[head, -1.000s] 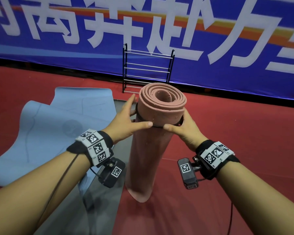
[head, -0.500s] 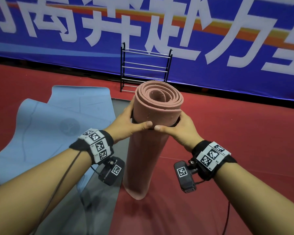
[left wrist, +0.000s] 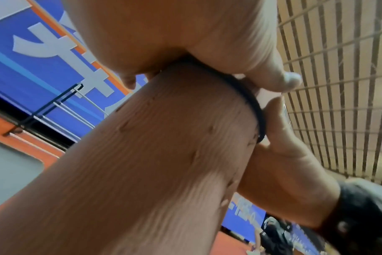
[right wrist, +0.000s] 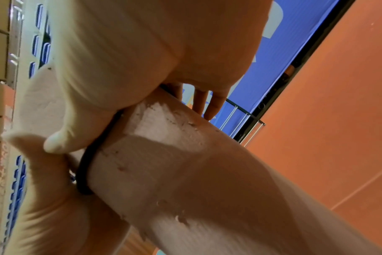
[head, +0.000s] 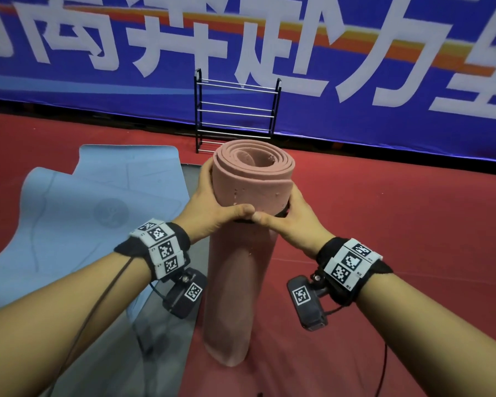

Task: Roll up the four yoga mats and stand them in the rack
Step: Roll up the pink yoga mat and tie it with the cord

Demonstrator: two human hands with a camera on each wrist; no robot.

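Banner cloth (head: 69, 90) in blue with large white characters fills the far wall, above a red floor (head: 384, 224) on which two pale blue mats (head: 78, 213) and a grey mat (head: 166, 353) lie flat and unrolled at the left. Against the banner stands the black rack (head: 236, 110), its chrome rails bare, well apart from the person. Nearer, the pink mat (head: 241, 282) is rolled and stood on end on the floor, slightly tilted, its spiral top facing the head camera. Both hands wrap its upper part: the left hand (head: 212, 207) curls around the left side and the right hand (head: 295, 222) around the right, thumbs meeting at the front. Under the thumbs a thin black band (left wrist: 254, 108) circles the roll, and the wrist views show it pressed beneath the fingers. Compared with a second ago, the thumbs, then apart, now touch, the hands sit lower on the roll, and more of the mat shows above them, so the band seems to be travelling down. The risk, as I judge it, is that the band snaps off the top or bunches the outer layer, letting the loose coil spring open; a sideways push could also topple the roll, since only its lower end rests on the floor.
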